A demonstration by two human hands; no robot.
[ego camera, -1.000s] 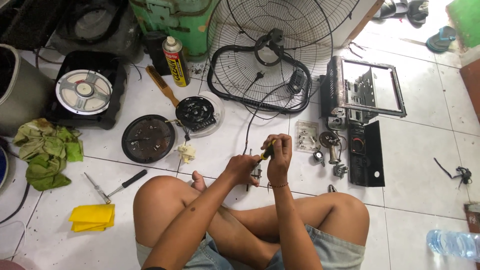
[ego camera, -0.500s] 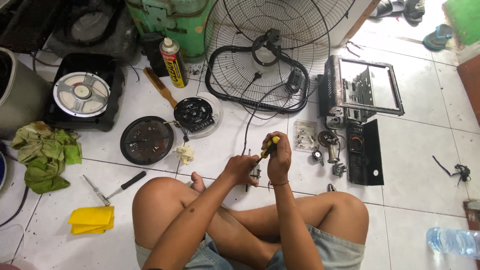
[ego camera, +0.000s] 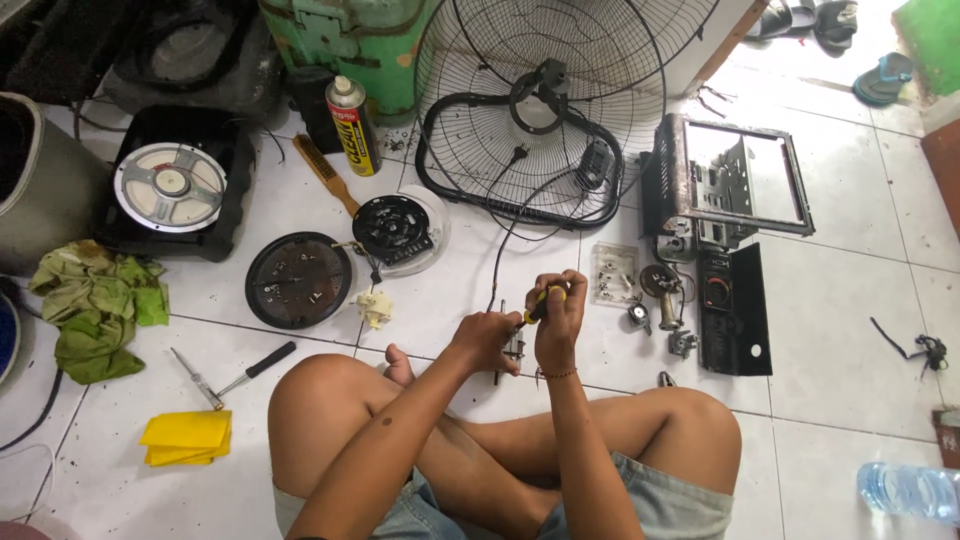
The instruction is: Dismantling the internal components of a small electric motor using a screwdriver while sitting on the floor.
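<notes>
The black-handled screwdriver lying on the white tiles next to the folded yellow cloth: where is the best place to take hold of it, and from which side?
Probably by the black handle of the black-handled screwdriver, coming from above. It lies flat and slanted, the handle end pointing toward the bent knee, the thin metal shaft toward the folded yellow cloth. The handle is the thicker part, with bare tile on both sides for fingers to close across it.

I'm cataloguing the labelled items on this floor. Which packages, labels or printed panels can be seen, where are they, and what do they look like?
Spray can: upright at the top, left of the fan grille; cylinder, yellow and red label, white cap.
Control panel: flat on the tiles, right of the hands; black rectangle with a dial and small markings.
Water bottle: lying at the lower right edge; clear plastic, no readable label.
</notes>
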